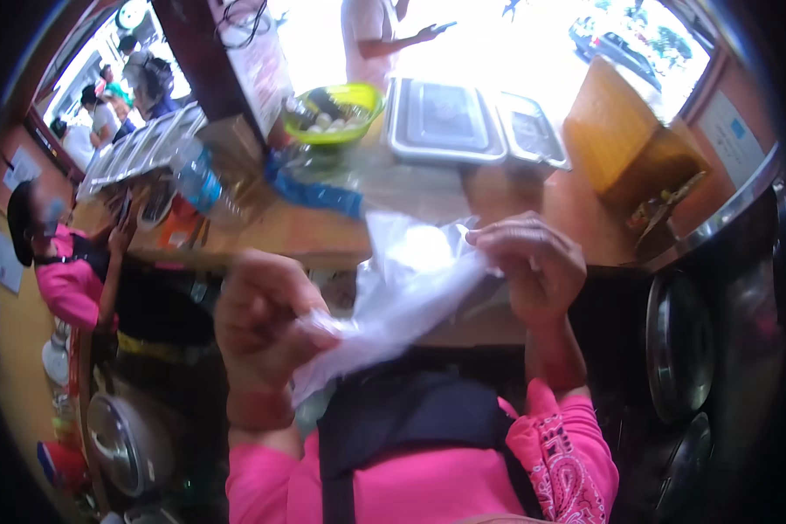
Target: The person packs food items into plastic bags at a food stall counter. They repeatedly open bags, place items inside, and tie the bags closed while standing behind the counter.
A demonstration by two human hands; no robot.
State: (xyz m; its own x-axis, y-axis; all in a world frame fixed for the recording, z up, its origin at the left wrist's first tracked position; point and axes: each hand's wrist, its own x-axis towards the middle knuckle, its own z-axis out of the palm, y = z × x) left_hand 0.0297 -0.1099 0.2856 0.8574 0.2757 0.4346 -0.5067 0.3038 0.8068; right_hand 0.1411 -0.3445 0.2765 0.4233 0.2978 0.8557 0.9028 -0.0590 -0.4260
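A thin white plastic bag (409, 295) is stretched between my two hands, above the front edge of the wooden counter. My left hand (268, 321) pinches its lower left end between thumb and fingers; the hand is blurred. My right hand (530, 262) grips the upper right corner. A bright white patch shows in the bag's upper part; whether something is inside, I cannot tell. Beyond the bag lies a crumpled blue plastic bag (314, 191). Farther back stand a lime-green basket (370, 108) with several eggs (331, 122) and a lidded rectangular container (445, 121).
A smaller lidded tray (534, 131) and a wooden box (619, 144) stand at the right. Left on the counter are a plastic bottle (200, 173) and several metal trays (141, 147). A person in pink (72, 281) stands at the left. Large pot lids (680, 347) flank me below.
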